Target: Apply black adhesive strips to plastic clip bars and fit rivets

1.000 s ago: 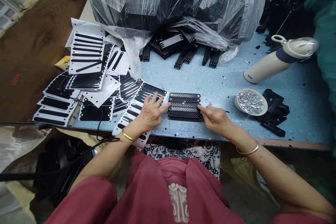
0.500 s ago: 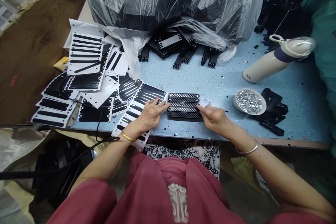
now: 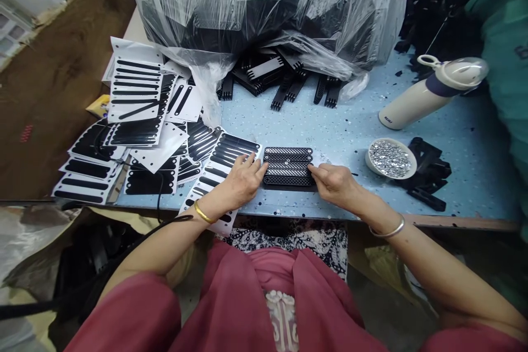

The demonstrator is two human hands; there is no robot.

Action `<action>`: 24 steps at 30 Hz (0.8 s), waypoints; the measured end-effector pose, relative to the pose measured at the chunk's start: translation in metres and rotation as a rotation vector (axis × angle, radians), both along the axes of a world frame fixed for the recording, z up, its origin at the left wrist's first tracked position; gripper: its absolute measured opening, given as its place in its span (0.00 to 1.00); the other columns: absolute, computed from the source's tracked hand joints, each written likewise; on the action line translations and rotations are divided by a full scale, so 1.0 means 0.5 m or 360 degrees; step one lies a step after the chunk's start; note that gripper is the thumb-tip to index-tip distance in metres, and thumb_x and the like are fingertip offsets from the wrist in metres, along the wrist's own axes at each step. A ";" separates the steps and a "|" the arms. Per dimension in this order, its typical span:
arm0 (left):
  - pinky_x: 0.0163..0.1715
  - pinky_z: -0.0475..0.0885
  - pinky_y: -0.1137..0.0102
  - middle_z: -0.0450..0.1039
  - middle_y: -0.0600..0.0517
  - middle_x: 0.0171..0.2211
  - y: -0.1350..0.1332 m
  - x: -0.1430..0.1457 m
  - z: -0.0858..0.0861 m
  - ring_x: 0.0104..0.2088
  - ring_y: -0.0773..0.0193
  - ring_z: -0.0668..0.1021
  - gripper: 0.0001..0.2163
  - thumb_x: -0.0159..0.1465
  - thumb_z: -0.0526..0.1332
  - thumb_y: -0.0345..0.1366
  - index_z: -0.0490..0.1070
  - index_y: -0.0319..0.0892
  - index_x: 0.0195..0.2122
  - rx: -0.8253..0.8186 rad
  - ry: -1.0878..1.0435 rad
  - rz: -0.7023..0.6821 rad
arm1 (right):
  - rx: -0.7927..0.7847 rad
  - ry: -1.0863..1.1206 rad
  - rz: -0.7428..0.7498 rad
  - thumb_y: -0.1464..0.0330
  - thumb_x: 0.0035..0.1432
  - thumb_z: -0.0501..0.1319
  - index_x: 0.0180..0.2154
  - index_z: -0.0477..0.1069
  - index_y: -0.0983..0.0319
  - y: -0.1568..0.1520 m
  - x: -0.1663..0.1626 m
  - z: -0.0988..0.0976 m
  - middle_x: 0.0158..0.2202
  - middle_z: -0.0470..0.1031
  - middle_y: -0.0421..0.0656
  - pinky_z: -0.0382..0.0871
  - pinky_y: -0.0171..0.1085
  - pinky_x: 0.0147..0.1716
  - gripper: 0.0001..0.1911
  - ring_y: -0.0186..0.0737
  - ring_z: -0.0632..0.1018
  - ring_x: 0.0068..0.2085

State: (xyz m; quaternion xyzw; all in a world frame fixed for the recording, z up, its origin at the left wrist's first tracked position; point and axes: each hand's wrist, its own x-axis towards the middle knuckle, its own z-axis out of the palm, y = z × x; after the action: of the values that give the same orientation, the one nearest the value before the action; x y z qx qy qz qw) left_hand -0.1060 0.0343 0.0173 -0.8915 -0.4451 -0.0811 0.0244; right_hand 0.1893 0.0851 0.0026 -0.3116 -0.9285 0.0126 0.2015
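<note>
In the head view several black strips with a mesh-patterned top (image 3: 287,168) lie side by side as one flat block near the table's front edge. Small shiny rings show at some strip ends. My left hand (image 3: 243,179) rests over the white sticker sheet (image 3: 212,176), fingers spread, its index fingertip touching the block's left end. At the block's right end, my right hand (image 3: 332,181) has its fingers curled and pressed together, the fingertips against the edge. Whatever may be between them is hidden. A white bowl (image 3: 373,168) of small shiny metal rings (image 3: 391,157) stands right of that hand.
Sheets of black stickers (image 3: 136,88) are heaped at the left. Behind lie black slotted parts (image 3: 284,85) under a clear plastic bag (image 3: 272,0). A cream bottle (image 3: 416,102) lies at the right, near black pieces (image 3: 431,170). A co-worker's green sleeve (image 3: 503,38) shows far right.
My left fingers have shifted slightly and spread over the sticker sheet. My right fingers have curled in more at the block's right end. The block stays in place.
</note>
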 end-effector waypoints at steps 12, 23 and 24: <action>0.41 0.67 0.58 0.77 0.35 0.47 0.006 -0.006 -0.009 0.50 0.47 0.77 0.23 0.59 0.52 0.20 0.68 0.30 0.56 0.0023 -0.0030 -0.0055 | 0.0067 0.0039 0.0017 0.75 0.65 0.52 0.45 0.75 0.69 -0.005 0.001 -0.007 0.23 0.74 0.44 0.63 0.35 0.25 0.14 0.37 0.72 0.24; 0.41 0.76 0.63 0.81 0.44 0.46 0.029 -0.010 -0.011 0.44 0.58 0.82 0.15 0.66 0.54 0.30 0.76 0.40 0.50 -0.0301 -0.0666 0.0109 | -0.0081 0.0088 -0.0074 0.73 0.66 0.51 0.46 0.75 0.67 -0.007 0.001 -0.019 0.24 0.74 0.45 0.65 0.35 0.26 0.15 0.37 0.72 0.24; 0.41 0.76 0.63 0.81 0.45 0.44 0.031 -0.008 -0.013 0.43 0.58 0.83 0.13 0.67 0.55 0.32 0.77 0.41 0.48 -0.0318 -0.0752 0.0165 | -0.0085 0.0092 -0.0081 0.73 0.66 0.51 0.46 0.75 0.67 -0.007 0.001 -0.020 0.24 0.74 0.45 0.65 0.35 0.26 0.15 0.37 0.73 0.24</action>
State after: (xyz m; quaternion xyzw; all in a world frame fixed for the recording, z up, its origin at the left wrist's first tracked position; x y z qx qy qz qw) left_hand -0.1099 0.0500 0.0108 -0.8218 -0.4894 -0.2413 -0.1642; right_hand 0.1897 0.0815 -0.0074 -0.3399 -0.9134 0.0411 0.2200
